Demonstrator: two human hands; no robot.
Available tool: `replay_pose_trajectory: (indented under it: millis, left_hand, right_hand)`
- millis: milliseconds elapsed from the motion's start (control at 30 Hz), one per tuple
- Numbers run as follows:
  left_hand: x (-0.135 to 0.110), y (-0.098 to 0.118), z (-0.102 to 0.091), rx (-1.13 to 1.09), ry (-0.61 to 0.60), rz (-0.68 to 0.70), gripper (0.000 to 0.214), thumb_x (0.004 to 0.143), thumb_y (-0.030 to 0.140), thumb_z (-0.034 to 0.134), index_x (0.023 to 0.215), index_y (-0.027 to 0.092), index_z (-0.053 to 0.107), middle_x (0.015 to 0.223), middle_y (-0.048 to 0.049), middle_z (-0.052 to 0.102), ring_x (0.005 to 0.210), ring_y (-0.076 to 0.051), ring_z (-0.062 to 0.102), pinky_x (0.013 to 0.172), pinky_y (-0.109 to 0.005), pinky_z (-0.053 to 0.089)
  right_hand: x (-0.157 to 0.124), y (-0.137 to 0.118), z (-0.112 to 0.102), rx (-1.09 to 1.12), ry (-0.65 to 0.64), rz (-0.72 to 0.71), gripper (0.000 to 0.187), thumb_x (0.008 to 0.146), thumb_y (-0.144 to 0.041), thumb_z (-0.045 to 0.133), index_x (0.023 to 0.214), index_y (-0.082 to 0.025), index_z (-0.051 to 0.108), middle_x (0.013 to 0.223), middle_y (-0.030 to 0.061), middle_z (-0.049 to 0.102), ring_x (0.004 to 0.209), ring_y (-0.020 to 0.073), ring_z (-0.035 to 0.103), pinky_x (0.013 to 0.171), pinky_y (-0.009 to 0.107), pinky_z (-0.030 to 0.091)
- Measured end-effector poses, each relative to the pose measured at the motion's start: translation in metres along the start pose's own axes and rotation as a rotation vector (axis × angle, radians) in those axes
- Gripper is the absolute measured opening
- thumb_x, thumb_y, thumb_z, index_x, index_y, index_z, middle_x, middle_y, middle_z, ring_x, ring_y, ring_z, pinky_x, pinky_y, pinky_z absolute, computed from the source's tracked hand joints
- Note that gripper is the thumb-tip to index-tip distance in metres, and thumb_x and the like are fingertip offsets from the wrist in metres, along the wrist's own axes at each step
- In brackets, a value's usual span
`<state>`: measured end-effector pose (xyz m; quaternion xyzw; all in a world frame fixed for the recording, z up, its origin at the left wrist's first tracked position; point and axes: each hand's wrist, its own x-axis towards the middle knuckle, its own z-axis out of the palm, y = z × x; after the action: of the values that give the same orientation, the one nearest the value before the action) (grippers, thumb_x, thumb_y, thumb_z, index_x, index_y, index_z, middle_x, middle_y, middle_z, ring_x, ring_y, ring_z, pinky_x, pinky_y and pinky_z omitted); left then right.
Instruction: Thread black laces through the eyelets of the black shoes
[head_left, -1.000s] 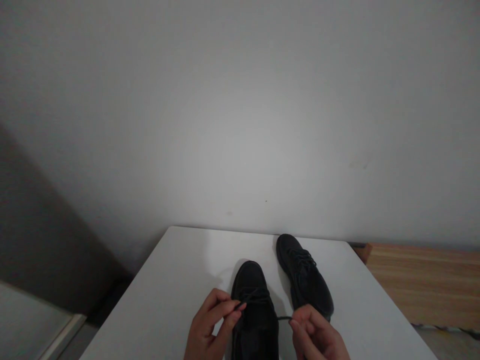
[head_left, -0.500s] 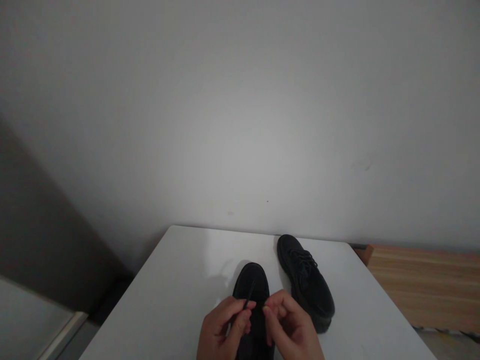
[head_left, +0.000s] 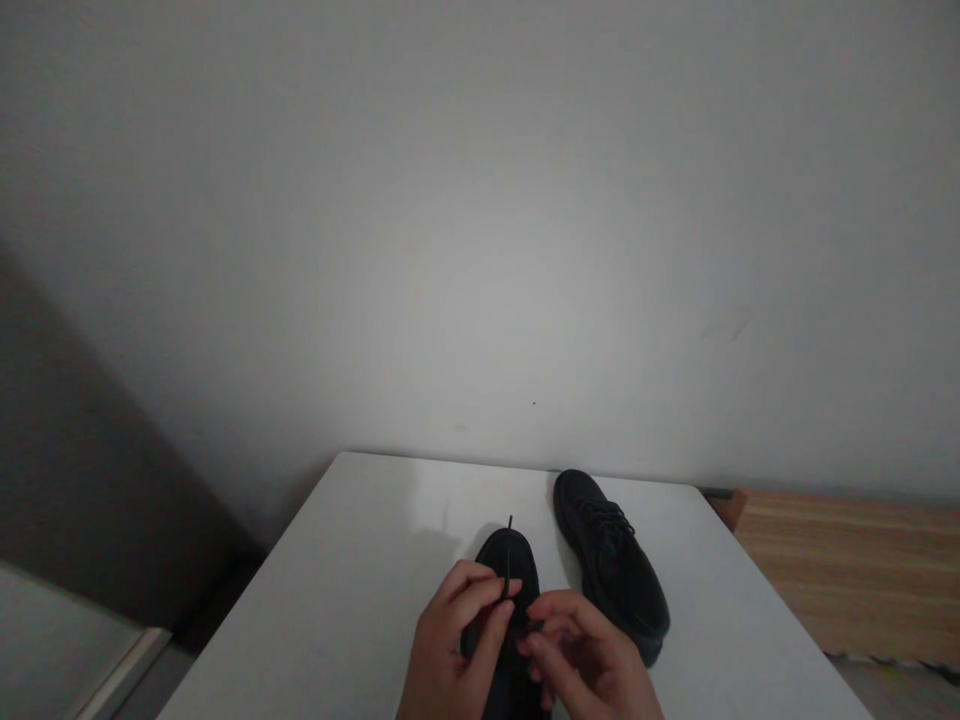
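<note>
A black shoe (head_left: 525,563) rests on the white table at the lower middle, toe pointing away from me. Its heel end runs out of the frame, and both hands cover much of its middle. Between the thumb and fingers of my left hand (head_left: 457,645) is a thin black shoelace (head_left: 509,548), its free end sticking up past the toe. My right hand (head_left: 589,655) is closed in a pinch beside it, over the shoe's right side, on a short dark piece of lace. The second black shoe (head_left: 619,570), with its laces in place, stands just beyond my right hand.
The white table (head_left: 337,580) meets a pale wall (head_left: 480,250) at its back edge. A wooden board (head_left: 855,570) lies to the right, below the wall. At the lower left is a pale panel (head_left: 60,640) with a light edge.
My left hand has risen slightly, and the lace end in it now points more upright and reaches higher. My right hand has shifted a little right and now shows dark lace in its pinch.
</note>
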<state>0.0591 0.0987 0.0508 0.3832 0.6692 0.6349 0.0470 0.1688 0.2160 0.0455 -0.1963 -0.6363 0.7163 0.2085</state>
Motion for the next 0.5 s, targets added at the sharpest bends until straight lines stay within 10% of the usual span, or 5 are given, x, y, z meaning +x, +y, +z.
replay_pose_trajectory:
  millis: [267, 500]
  left_hand:
    - [0.004, -0.008, 0.006, -0.165, -0.060, -0.261, 0.032, 0.084, 0.025, 0.069, 0.116, 0.023, 0.070, 0.077, -0.0008, 0.076, 0.072, -0.018, 0.073, 0.070, -0.023, 0.056]
    - [0.002, 0.001, 0.000, -0.089, -0.178, -0.033, 0.025, 0.090, 0.021, 0.063, 0.107, 0.033, 0.078, 0.089, -0.0027, 0.079, 0.081, -0.018, 0.073, 0.075, -0.024, 0.056]
  right_hand:
    - [0.005, -0.003, 0.002, 0.117, 0.091, 0.079, 0.049, 0.074, -0.065, 0.074, 0.076, -0.018, 0.064, 0.045, -0.0076, 0.047, 0.039, 0.0038, 0.030, 0.040, 0.018, 0.019]
    - [0.011, 0.004, 0.014, -0.033, 0.168, -0.174, 0.036, 0.078, -0.054, 0.075, 0.070, -0.019, 0.071, 0.064, -0.0020, 0.052, 0.062, 0.0131, 0.047, 0.058, 0.024, 0.039]
